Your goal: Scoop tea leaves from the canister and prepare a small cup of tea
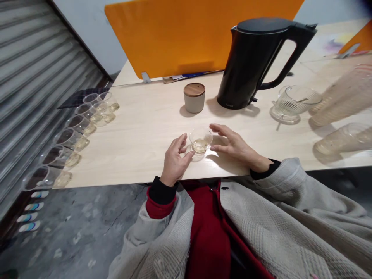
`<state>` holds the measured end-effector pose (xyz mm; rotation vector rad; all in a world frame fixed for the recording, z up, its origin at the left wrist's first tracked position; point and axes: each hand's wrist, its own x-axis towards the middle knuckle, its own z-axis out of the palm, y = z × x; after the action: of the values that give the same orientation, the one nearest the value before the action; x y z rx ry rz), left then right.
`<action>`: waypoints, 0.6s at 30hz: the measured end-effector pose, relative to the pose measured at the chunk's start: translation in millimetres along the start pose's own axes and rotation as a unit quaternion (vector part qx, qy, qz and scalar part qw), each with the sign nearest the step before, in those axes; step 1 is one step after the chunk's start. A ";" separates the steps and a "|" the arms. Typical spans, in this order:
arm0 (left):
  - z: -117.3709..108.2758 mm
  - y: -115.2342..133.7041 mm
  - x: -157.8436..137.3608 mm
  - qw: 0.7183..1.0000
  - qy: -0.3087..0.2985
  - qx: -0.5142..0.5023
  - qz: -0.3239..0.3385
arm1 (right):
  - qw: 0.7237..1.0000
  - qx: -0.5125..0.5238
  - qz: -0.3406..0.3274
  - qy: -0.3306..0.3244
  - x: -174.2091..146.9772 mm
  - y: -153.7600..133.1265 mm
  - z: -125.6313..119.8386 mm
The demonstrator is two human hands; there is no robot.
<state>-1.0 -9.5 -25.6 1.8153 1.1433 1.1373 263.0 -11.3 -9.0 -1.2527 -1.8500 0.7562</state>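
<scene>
A small clear glass cup with a little pale liquid stands on a glass saucer near the front edge of the light wooden table. My left hand rests just left of it, thumb and fingertips touching the saucer's rim. On the cup's other side lies my right hand, fingers spread, thumb tip close to the cup's base. Neither hand grips the cup.
A black electric kettle stands behind, a grey jar with a wooden lid to its left. A glass pitcher and lying glasses are at right. Several glass cups line the left edge. An orange divider stands at back.
</scene>
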 end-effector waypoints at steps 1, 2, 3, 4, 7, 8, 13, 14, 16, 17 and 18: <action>-2.6 -0.3 -1.0 0.999 0.012 0.044 0.019 | 0.999 -0.047 -0.005 0.011 -4.6 2.3 -2.7; -4.6 0.1 -1.8 0.994 0.019 0.100 0.040 | 0.995 -0.097 -0.005 0.017 -10.1 4.2 -4.3; -5.8 1.1 -2.4 0.985 0.020 0.162 0.057 | 0.989 -0.148 -0.001 0.013 -16.3 5.7 -4.4; -6.0 2.7 -2.9 0.972 0.012 0.225 0.066 | 0.980 -0.197 0.007 0.001 -22.8 6.6 -3.1; -1.7 10.2 -3.4 0.922 -0.048 0.383 0.021 | 0.944 -0.326 0.038 -0.043 -39.7 6.1 7.3; 0.4 13.1 -3.5 0.905 -0.070 0.419 -0.003 | 0.931 -0.358 0.045 -0.054 -43.2 5.4 11.4; 6.8 24.7 -4.6 0.851 -0.143 0.504 -0.027 | 0.906 -0.413 0.064 -0.073 -45.1 2.2 21.2; 6.8 26.2 -4.9 0.847 -0.149 0.510 -0.024 | 0.904 -0.415 0.070 -0.075 -44.0 1.3 21.0; 6.2 28.3 -5.2 0.843 -0.157 0.515 -0.022 | 0.901 -0.418 0.081 -0.083 -42.0 -1.4 19.7; 5.8 29.1 -5.3 0.841 -0.163 0.515 -0.021 | 0.899 -0.419 0.086 -0.089 -41.3 -2.9 19.1; 5.4 30.0 -5.2 0.840 -0.172 0.514 -0.019 | 0.898 -0.420 0.091 -0.095 -40.8 -4.4 18.5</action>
<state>12.1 -25.8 -3.0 2.5944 1.7075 0.0464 254.5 -52.1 -26.0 -1.9557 -2.3500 0.1327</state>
